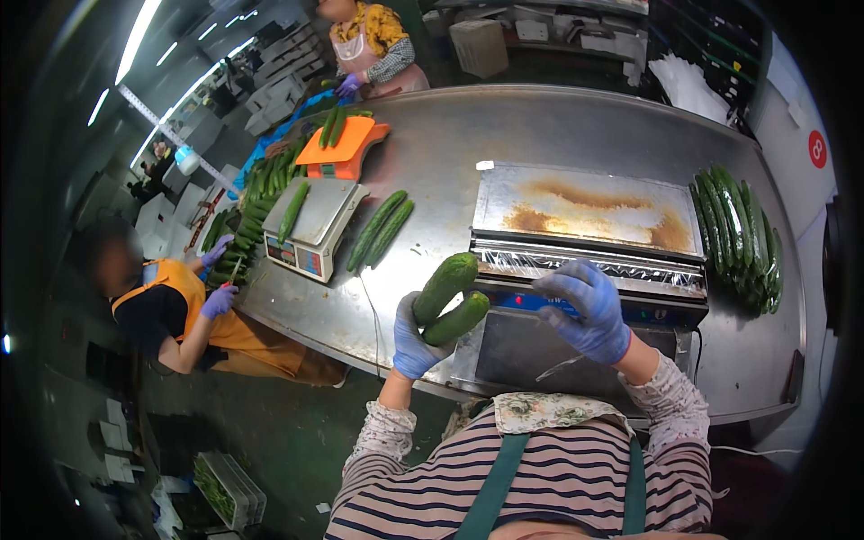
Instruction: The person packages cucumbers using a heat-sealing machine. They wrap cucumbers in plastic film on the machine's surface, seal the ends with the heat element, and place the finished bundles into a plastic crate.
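Note:
My left hand (416, 341), in a blue glove, grips two green cucumbers (445, 287) side by side, their ends pointing up and right. They are held at the left edge of a film-wrapping machine (587, 206), whose top plate has brown stains. Clear plastic film (587, 264) lies along the machine's front bar. My right hand (590, 314), also gloved, hovers above the front panel with its fingers apart and nothing seen between them. Beneath it is a dark flat plate (520, 354) with a thin strip of film.
Wrapped cucumbers (736, 236) are stacked right of the machine. Two loose cucumbers (380, 229) lie left of it, beside a grey scale (310, 223) and an orange scale (341, 152), both bearing cucumbers. A co-worker (175, 304) holds a tool by the cucumber pile (270, 175); another person (378, 50) stands at the far edge.

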A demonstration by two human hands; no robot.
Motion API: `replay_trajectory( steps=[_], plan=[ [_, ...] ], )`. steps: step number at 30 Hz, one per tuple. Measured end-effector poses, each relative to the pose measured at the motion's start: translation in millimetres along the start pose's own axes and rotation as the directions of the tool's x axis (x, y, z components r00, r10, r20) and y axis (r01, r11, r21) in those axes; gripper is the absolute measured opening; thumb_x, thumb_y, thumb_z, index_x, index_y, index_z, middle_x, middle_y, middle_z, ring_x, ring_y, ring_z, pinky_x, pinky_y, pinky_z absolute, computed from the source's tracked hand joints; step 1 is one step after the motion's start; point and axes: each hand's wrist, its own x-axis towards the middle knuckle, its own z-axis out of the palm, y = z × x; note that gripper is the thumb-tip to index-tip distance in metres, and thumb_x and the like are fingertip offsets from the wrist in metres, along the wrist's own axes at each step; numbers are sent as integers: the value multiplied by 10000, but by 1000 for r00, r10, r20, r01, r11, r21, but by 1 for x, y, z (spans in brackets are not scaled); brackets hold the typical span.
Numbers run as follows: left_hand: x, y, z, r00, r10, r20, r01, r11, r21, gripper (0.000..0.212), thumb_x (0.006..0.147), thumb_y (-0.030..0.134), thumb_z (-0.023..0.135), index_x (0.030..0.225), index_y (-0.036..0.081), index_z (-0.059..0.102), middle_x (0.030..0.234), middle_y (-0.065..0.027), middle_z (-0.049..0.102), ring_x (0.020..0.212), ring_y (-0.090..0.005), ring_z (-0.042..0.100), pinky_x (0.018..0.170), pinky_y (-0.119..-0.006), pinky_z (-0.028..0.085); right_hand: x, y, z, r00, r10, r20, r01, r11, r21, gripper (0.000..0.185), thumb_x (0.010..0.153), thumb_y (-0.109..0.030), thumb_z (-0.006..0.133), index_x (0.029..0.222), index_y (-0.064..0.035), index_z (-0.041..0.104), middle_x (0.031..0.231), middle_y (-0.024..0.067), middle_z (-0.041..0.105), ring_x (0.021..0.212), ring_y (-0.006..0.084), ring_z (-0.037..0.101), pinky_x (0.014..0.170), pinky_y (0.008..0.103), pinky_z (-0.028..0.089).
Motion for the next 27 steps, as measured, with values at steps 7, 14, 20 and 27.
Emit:
replay_trajectory(
  steps=[7,14,20,27],
  plan=[
    [-19,21,9,968,-220,121,239,955,-174,857,538,112,810,1253,15,348,1135,-126,513,1017,-211,553,879,-333,482,17,-10,16,996,75,41,-80,987,142,339,783,-188,722,1066,-37,613,857,77,579,736,186,575,628,282,480],
    [-32,29,13,942,-285,177,310,941,-138,843,550,138,817,1242,-8,358,1122,-148,525,1017,-222,558,870,-338,488,18,-7,33,940,332,76,-338,883,326,235,766,-176,726,941,-32,663,778,90,602,655,177,585,606,285,481],
    [-46,17,24,948,-295,120,297,955,8,837,555,140,812,1247,-19,370,1104,-157,541,1002,-229,568,873,-334,483,18,-9,37,923,382,53,-365,822,436,107,781,-89,668,833,0,641,693,71,577,599,133,535,568,271,450],
    [-43,23,20,904,-326,276,396,883,-254,893,552,126,807,1305,-11,347,1184,-155,533,1081,-232,550,937,-345,454,19,4,29,708,699,101,-504,400,765,100,871,-131,620,880,-31,621,711,-32,552,586,37,443,536,197,392]
  ],
)
